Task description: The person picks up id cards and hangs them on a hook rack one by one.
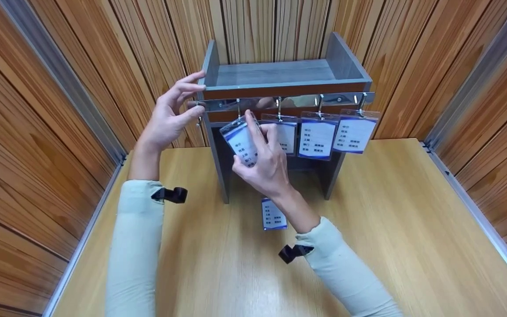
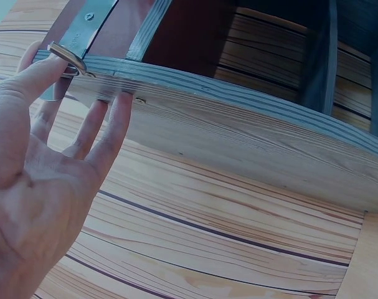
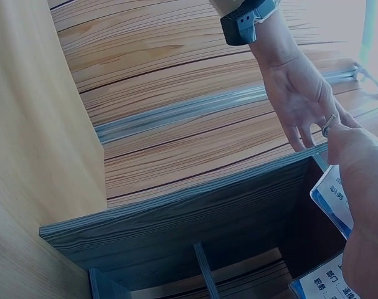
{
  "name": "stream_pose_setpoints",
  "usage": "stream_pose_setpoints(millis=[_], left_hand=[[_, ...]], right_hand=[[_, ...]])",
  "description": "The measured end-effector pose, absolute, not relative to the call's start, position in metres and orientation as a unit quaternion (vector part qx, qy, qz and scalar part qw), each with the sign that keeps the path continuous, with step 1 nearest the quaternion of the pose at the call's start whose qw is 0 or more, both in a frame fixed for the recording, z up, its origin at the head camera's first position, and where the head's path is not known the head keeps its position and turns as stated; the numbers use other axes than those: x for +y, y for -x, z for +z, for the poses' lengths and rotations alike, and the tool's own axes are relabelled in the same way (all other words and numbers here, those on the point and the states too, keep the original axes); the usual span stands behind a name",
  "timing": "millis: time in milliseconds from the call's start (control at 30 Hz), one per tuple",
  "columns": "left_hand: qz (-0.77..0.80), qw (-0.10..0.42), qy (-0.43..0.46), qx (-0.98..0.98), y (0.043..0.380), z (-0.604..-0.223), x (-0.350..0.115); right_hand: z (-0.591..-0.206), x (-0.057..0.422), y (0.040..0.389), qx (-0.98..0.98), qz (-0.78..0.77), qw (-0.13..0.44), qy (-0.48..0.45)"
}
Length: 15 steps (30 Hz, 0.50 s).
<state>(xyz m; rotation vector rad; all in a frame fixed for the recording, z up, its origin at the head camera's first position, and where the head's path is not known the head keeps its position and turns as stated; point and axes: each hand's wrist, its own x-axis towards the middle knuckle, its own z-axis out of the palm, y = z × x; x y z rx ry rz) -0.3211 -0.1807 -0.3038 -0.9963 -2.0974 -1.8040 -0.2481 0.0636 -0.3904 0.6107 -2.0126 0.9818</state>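
My left hand (image 1: pixel 168 116) holds the left front edge of a small grey shelf (image 1: pixel 275 72). Its thumb lies by the hook at the end of the metal hook rail (image 1: pixel 308 101), while fingertips touch the outer side panel (image 2: pixel 195 115). A clear-sleeved name badge (image 1: pixel 241 143) hangs tilted in the grip of my right hand (image 1: pixel 266 160), its top close under a hook (image 1: pixel 238 105). The right index finger stretches up over the badge front and the thumb is at its lower left. Whether the badge's slot is on the hook cannot be seen clearly.
Name badges hang from the three hooks to the right, including the middle badge (image 1: pixel 318 136) and the end badge (image 1: pixel 355 132). Another badge (image 1: pixel 274 214) lies on the wooden table (image 1: pixel 218 264) before the shelf. Wood-panelled walls (image 1: pixel 38 110) enclose the table.
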Motion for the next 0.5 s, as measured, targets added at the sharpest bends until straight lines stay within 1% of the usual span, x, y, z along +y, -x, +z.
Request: stream_pose_setpoints(millis=[500], left_hand=[[-0.611,0.103,0.341,-0.707,0.3222,-0.3049,-0.1801]], right_hand=[[-0.3918,0.0618,0.2496,-0.792,0.411,0.394,-0.221]])
